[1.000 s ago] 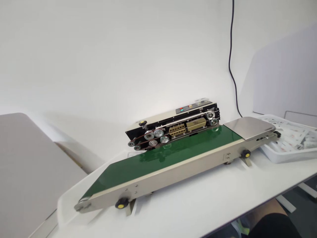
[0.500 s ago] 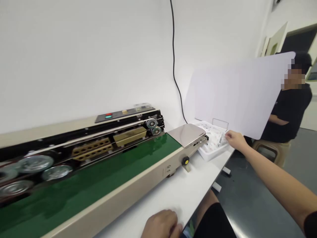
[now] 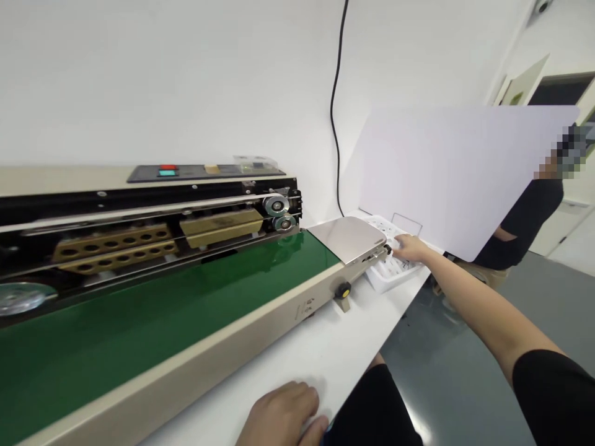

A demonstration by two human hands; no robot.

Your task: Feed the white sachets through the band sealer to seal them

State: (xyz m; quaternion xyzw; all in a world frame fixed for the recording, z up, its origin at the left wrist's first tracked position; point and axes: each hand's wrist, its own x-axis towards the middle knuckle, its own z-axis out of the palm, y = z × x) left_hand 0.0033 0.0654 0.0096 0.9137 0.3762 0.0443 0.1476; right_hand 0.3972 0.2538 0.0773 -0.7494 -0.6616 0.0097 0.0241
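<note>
My right hand (image 3: 411,248) reaches over the white tray (image 3: 385,284) at the far end of the table, its fingers apart and nothing visible in them. Inside the tray lie small pale packets (image 3: 394,266) with dark marks, too small to make out. Nearer to me, my left hand (image 3: 284,414) rests on the white table (image 3: 260,371) close to its front edge. Its fingers are curled in, and I see nothing in them. Beside it runs a band sealing machine with a green conveyor belt (image 3: 186,303) and a shiny metal end plate (image 3: 349,239).
The sealer's exposed metal rollers (image 3: 276,205) and brass blocks (image 3: 220,228) line the belt's back side. A black cable (image 3: 335,124) hangs down the wall. Behind the tray stand a wire frame (image 3: 407,224) and a white panel (image 3: 437,167); a person (image 3: 520,210) is beyond it.
My right hand has moved left, further over the tray, and its pinched fingers have come apart. The left hand still rests on the table. The camera view has shifted.
</note>
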